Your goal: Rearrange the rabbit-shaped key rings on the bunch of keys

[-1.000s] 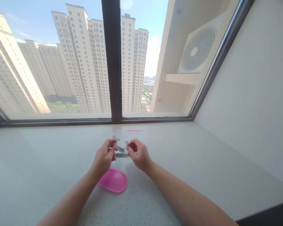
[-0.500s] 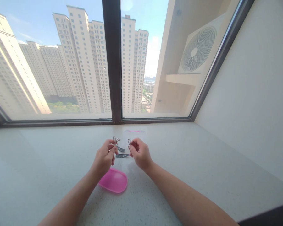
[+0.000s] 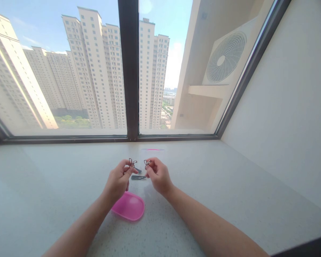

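My left hand [image 3: 120, 175] pinches a thin brown bow [image 3: 132, 162] of looped cord or wire between thumb and fingers. A matching brown bow [image 3: 147, 163] is pinched in my right hand [image 3: 159, 175], a short gap to the right. Both bows are held up over the sill, and fingers hide their lower parts. Beneath and between the hands lie two dark hair clips: one clip [image 3: 138, 177] nearly level, the other clip [image 3: 138, 171] slanted and partly covered by my left fingers. Close below my left wrist sits a shallow pink dish [image 3: 132, 207].
A clear bag with a pink zip strip [image 3: 153, 149] lies flat behind my hands, near the window frame [image 3: 132, 138]. All this rests on a pale speckled sill [image 3: 208, 171]. A white wall [image 3: 291, 117] bounds it on the right.
Both hands stay close together, still pinching the bows. The bows have turned slightly, the right one facing me more fully. My left fingers have shifted a little over the slanted clip.
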A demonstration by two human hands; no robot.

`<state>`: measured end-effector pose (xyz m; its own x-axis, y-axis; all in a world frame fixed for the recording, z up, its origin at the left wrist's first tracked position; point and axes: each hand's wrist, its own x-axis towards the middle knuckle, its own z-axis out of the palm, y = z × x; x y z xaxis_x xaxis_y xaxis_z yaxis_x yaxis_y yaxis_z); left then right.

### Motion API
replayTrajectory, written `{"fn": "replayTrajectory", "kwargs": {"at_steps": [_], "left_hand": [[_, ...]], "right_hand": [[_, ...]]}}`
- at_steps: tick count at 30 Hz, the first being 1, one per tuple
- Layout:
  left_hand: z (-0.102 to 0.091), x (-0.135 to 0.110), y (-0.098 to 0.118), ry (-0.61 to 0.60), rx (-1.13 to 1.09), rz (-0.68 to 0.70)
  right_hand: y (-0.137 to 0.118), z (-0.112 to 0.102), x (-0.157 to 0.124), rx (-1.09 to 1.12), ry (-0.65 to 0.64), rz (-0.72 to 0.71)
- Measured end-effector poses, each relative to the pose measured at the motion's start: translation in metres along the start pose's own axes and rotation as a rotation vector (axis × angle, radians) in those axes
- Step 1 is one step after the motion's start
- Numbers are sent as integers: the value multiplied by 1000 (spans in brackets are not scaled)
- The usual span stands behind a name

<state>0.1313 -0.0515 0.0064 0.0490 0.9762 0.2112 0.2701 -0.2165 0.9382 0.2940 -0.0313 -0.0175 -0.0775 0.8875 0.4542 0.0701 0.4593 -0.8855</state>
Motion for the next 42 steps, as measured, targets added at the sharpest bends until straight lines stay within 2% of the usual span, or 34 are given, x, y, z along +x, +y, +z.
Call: {"fn": "replayTrajectory", "kwargs": {"at_steps": [9, 17, 24, 29, 38, 42], "left_hand": [[-2, 1, -1, -18, 40, 29], [0, 1, 2, 61, 70, 74], [-1, 2, 3, 62, 110, 117], [-2, 2, 1, 68, 125, 137], [-2, 4, -4, 111, 98, 121], [-1, 7, -9, 92, 109, 109]], "right_hand": [[2, 0, 0, 26, -4, -23], [0, 0, -1, 70, -2, -28], [4, 1, -1, 67, -137, 54], [6, 1, -1, 52, -157, 47], [9, 1, 0, 44, -136, 1], [10, 0, 0, -5, -100, -54]]}}
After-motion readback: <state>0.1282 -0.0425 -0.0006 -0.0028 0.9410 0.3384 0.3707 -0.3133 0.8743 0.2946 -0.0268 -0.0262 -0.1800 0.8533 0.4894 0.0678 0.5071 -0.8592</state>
